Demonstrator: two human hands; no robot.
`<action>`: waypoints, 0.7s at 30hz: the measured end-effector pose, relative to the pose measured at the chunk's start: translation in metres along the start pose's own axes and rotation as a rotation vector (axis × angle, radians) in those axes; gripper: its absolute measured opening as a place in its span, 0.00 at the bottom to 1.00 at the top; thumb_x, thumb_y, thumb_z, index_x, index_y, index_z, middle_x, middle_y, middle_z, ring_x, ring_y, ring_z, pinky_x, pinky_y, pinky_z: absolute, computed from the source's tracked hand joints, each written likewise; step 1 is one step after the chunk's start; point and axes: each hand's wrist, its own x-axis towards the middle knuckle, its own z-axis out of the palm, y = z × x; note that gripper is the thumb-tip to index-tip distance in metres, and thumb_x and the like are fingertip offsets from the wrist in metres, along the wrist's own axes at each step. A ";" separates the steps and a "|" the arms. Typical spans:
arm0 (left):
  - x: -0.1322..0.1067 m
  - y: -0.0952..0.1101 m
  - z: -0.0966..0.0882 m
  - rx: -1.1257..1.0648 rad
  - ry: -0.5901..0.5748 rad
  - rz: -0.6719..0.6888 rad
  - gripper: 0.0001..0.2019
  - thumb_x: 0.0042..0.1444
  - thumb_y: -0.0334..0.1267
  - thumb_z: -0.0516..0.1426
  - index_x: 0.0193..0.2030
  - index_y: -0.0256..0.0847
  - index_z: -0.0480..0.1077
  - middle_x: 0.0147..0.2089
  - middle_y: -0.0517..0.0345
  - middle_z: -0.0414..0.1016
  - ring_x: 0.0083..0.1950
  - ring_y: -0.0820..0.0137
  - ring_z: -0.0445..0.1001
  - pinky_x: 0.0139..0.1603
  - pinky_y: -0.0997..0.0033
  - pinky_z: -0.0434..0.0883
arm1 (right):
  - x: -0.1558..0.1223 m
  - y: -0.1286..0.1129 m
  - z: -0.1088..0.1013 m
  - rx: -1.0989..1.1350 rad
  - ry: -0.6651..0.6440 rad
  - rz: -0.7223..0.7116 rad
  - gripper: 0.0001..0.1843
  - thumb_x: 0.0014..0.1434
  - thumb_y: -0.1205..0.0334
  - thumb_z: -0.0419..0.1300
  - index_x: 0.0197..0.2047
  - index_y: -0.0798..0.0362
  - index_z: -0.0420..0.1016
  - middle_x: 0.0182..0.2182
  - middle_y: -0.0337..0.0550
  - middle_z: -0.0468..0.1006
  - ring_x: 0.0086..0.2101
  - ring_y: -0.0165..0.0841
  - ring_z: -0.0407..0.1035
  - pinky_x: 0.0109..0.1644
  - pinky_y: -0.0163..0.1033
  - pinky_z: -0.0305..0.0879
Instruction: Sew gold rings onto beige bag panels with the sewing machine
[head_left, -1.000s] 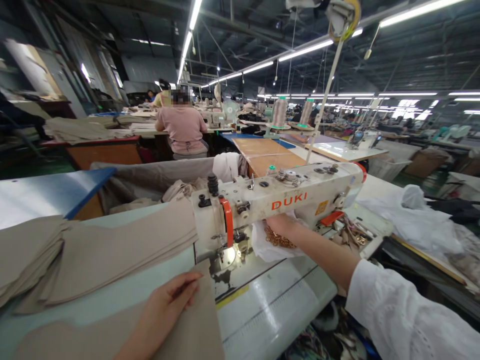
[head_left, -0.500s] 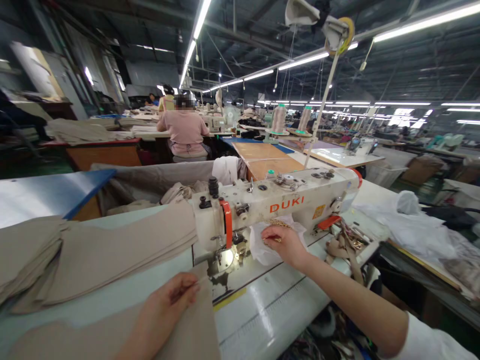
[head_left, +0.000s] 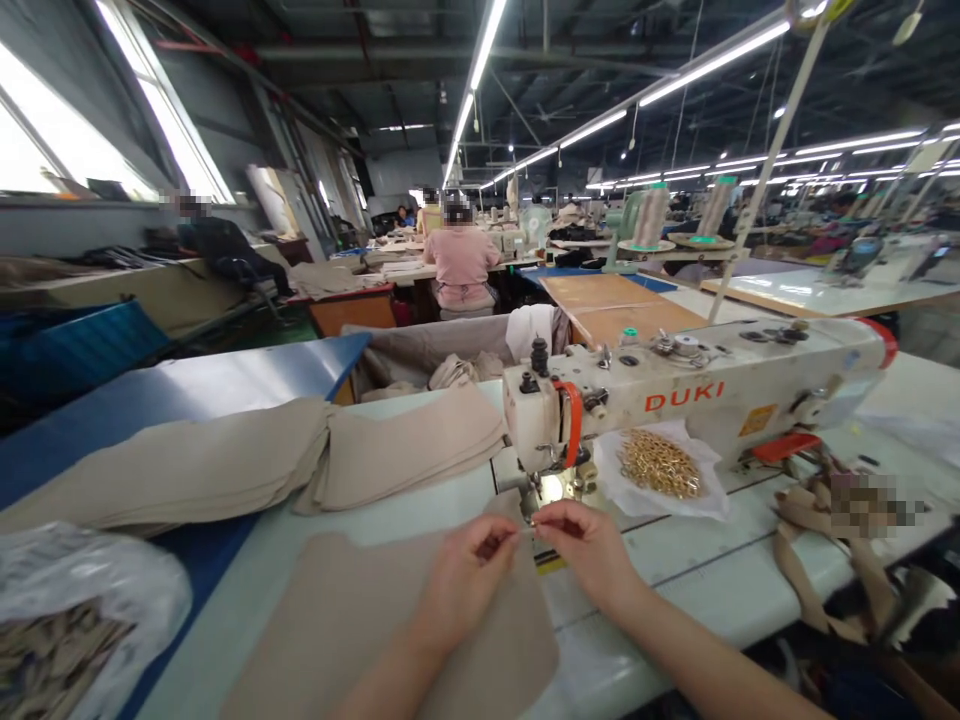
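Note:
My left hand (head_left: 466,575) is closed in a pinch over a large beige fabric panel (head_left: 360,610); what its fingertips hold is too small to make out. Just beside it, almost touching, my right hand (head_left: 581,545) pinches a small gold metal ring (head_left: 533,522) between thumb and forefinger. Both hands are in front of the needle area of a white sewing machine (head_left: 607,400). Under the machine's arm, a heap of gold metal rings (head_left: 660,463) lies on a white plastic sheet (head_left: 615,480).
Stacks of cut beige panels (head_left: 412,440) lie to the left of the machine. A clear plastic bag (head_left: 150,570) with small fabric pieces stands at the lower left. Beige strips (head_left: 799,560) hang at the right edge. Ahead, a person in pink (head_left: 460,262) sits at another station.
My right hand has left the ring heap and moved toward my left hand, bringing a small gold ring. The view has turned left, uncovering the heap and the plastic bag.

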 end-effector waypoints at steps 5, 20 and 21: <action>0.002 -0.001 0.000 -0.018 0.047 -0.010 0.07 0.51 0.40 0.54 0.28 0.40 0.71 0.22 0.64 0.69 0.25 0.72 0.67 0.27 0.75 0.64 | 0.000 0.001 0.006 0.053 -0.006 0.024 0.07 0.45 0.58 0.63 0.30 0.51 0.78 0.25 0.39 0.78 0.27 0.32 0.70 0.32 0.36 0.66; 0.002 -0.004 0.003 0.019 -0.055 -0.023 0.09 0.52 0.41 0.53 0.26 0.43 0.70 0.23 0.63 0.70 0.27 0.69 0.70 0.30 0.73 0.65 | -0.001 0.001 0.021 -0.195 0.071 -0.092 0.06 0.47 0.68 0.54 0.29 0.53 0.72 0.25 0.39 0.75 0.28 0.32 0.70 0.32 0.35 0.65; 0.004 -0.005 0.002 -0.002 -0.065 -0.042 0.09 0.52 0.43 0.53 0.26 0.43 0.70 0.22 0.63 0.70 0.26 0.68 0.70 0.30 0.72 0.66 | -0.002 0.000 0.021 -0.206 0.064 -0.093 0.07 0.47 0.69 0.54 0.29 0.53 0.72 0.26 0.39 0.75 0.28 0.32 0.70 0.33 0.34 0.65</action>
